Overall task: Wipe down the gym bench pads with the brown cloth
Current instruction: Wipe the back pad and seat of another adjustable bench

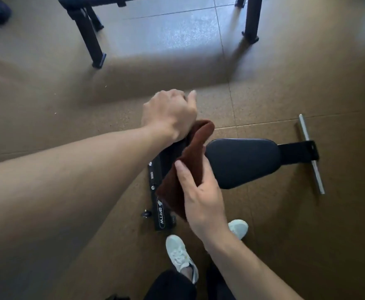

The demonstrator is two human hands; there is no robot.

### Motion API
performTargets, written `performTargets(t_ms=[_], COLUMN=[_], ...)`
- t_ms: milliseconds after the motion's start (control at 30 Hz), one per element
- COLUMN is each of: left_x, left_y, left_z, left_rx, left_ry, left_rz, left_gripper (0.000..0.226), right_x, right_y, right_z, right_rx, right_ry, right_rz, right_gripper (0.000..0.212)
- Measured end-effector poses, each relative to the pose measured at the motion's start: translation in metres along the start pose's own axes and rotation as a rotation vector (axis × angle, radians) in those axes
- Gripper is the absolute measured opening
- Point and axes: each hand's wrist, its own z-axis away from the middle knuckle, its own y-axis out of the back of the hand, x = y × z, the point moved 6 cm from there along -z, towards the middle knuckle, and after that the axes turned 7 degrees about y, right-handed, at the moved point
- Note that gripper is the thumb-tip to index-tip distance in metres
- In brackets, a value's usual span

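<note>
The brown cloth (190, 156) hangs folded in the air above the gym bench. My left hand (168, 114) grips its upper end with curled fingers. My right hand (201, 195) pinches the cloth lower down, thumb on top. Below them lies the black seat pad (242, 162) of the bench. The bench's black frame (159, 191) with a white logo runs under the cloth toward my feet. The part of the bench beneath the cloth and my left wrist is hidden.
A metal crossbar (311, 154) ends the bench at the right. Black legs of another bench (88, 35) stand at the top, one more leg (252, 20) at top right. My white shoes (181, 256) stand on the brown rubber floor (47, 105).
</note>
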Motion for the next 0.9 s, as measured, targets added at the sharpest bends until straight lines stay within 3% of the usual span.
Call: performTargets(t_ms=[100,200,267,433,600,700,767,900], left_x=[-0.012,-0.05,-0.073,-0.139,-0.161,-0.139,-0.119,-0.078], left_y=[0.001,-0.009,-0.022,-0.035,-0.014,0.002,0.01,0.019], left_z=[-0.008,-0.009,0.01,0.078,0.105,0.108,0.109,0.104], left_rx=[-0.006,-0.018,-0.042,0.007,0.129,0.176,0.213,0.199], left_ry=[0.104,0.381,0.461,0.486,0.532,0.442,0.344,0.119], left_rz=[0.336,0.833,0.959,0.842,0.77,0.79,0.809,0.705], left_gripper=[0.051,0.05,0.055,0.052,0.042,0.039,0.037,0.046], right_x=[-0.018,-0.033,-0.045,-0.08,-0.087,-0.082,-0.079,-0.031], right_y=[-0.001,-0.008,-0.014,-0.027,-0.032,-0.032,-0.027,-0.011], right_z=[-0.029,-0.046,-0.058,-0.109,-0.143,-0.144,-0.121,-0.025], right_rx=[0.062,0.152,0.174,0.186,0.151,0.077,0.07,0.109], right_ry=[0.07,0.115,0.146,0.168,0.03,0.02,0.123,0.246], right_rz=[0.121,0.383,0.518,0.702,0.764,0.631,0.469,0.283], right_gripper=[0.041,0.05,0.054,0.034,0.041,0.034,0.029,0.04])
